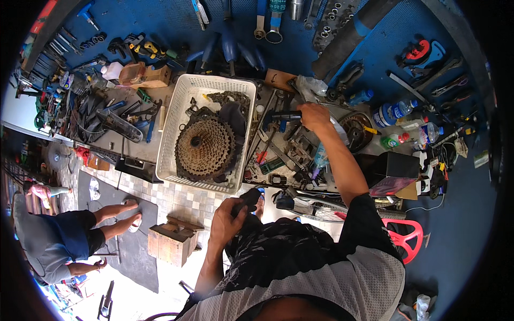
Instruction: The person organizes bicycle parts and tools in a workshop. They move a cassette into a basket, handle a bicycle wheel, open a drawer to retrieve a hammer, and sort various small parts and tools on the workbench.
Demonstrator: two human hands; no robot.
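Observation:
My right hand (315, 116) reaches out over the cluttered workbench (134, 148) and grips the black handle of a tool (285, 115) lying among metal parts. My left hand (227, 220) stays low near my body, closed around a small dark object (250, 198) whose shape I cannot make out. A white plastic basket (176, 115) stands on the bench left of my right hand. It holds a rusty bicycle cassette (205, 148), a chain (227, 98) and a dark part.
A blue pegboard wall (176, 21) carries wrenches, pliers and sockets. Plastic bottles (390, 113) and a black box (393, 166) stand at right, a red plastic stool (405, 236) below. A wooden block (171, 241) sits on the tiled floor. Another person (64, 241) sits at lower left.

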